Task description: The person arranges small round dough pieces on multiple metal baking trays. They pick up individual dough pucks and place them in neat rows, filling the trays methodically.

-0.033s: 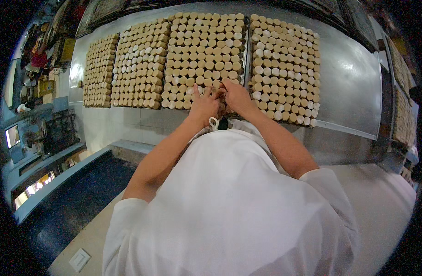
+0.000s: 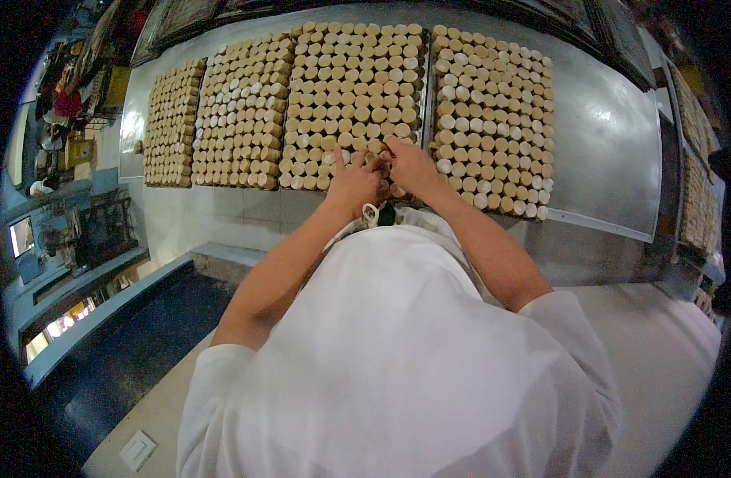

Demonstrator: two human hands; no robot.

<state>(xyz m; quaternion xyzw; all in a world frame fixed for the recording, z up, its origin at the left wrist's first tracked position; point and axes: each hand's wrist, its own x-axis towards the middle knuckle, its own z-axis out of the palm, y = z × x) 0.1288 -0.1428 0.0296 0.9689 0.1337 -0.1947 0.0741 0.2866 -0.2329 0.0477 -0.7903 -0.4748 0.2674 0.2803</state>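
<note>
A metal table bears four blocks of pale cylinders, apparently mostly filled. At the table's near edge, half-spread left hand and curled right hand hide any remaining gaps; whether either grips anything, I cannot tell.

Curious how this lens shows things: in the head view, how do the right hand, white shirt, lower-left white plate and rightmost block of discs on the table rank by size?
1. White shirt, nearest the camera
2. Rightmost block of discs
3. Right hand
4. White plate
</note>
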